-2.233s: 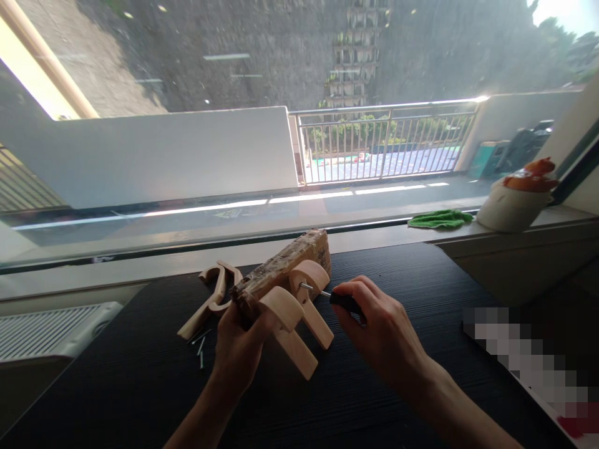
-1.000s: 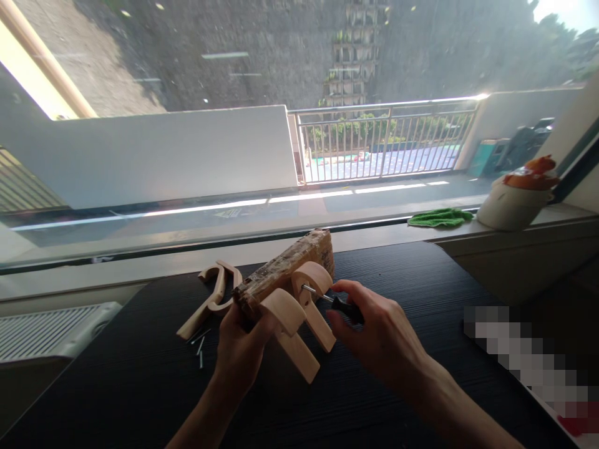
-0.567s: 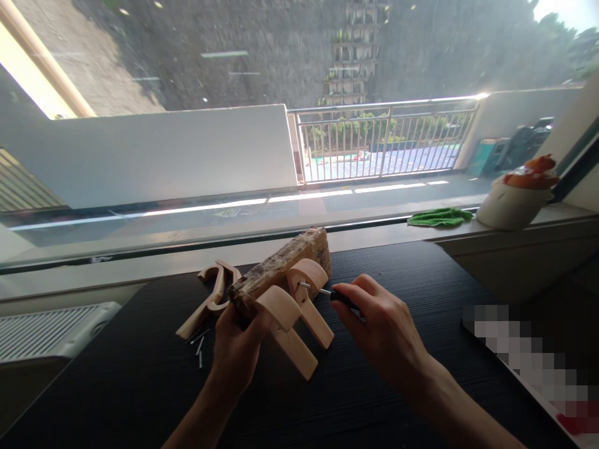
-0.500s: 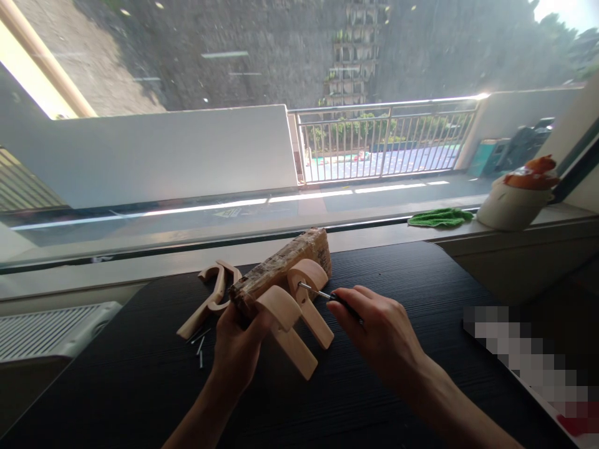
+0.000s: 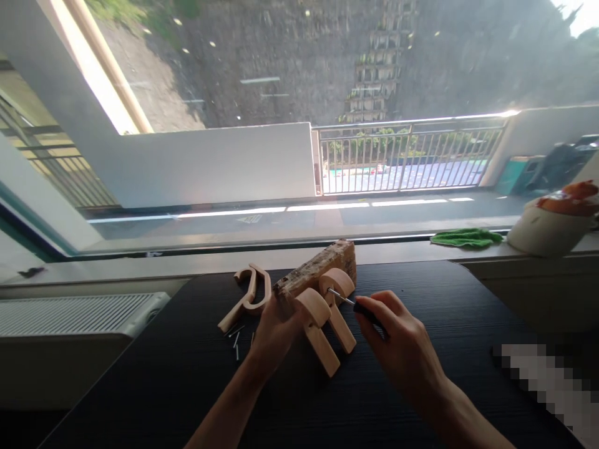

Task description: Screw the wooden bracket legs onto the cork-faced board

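A rough wooden block (image 5: 318,272) lies on the black table (image 5: 187,374), with two pale curved wooden legs (image 5: 322,324) fixed to its near side. My left hand (image 5: 276,330) grips the block's near end, fingers wrapped round it. My right hand (image 5: 402,349) is closed on a screwdriver (image 5: 360,305) with a black handle. Its metal tip meets the head of the farther leg (image 5: 337,288).
Two loose curved wooden pieces (image 5: 248,299) and a few screws (image 5: 238,340) lie left of the block. On the window sill sit a green cloth (image 5: 465,237) and a white pot (image 5: 547,227). A radiator (image 5: 79,312) stands at the left.
The view has shifted, so block and hands sit farther right and lower in frame. My right hand stays on the screwdriver at the leg; my left hand still grips the block.
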Available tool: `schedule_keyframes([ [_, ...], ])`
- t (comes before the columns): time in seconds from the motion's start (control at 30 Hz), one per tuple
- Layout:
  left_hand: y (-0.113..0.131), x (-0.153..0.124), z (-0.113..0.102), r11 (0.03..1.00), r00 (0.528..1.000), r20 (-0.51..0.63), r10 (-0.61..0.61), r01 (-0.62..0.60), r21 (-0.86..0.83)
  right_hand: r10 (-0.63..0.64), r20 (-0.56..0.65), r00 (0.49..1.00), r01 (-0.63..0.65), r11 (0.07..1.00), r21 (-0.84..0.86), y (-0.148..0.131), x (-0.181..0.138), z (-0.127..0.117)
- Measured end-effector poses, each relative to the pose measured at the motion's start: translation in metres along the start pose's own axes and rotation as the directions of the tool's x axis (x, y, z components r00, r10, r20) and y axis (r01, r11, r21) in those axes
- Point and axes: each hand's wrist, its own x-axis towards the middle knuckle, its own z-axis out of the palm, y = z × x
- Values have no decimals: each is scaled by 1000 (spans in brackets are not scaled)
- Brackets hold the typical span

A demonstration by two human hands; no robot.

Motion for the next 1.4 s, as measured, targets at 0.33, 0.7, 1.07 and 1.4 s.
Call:
schedule_keyframes([
  [0.33,0,5,1,1000,998,55,6,-4,-22,-30,-49,998,33,997,76,-2,0,-3],
  [0.7,8,-8,-6,963,993,98,-65,88,-256,-196,-74,978,198,980,34,-1,-1,0],
  [1.07,-7,-12,-19,988,989,141,-49,69,-139,-226,-82,971,229,973,30,2,-4,11],
  [1.4,-26,-9,-36,997,985,170,-32,42,-61,-212,-63,975,200,967,-156,2,0,-4],
])
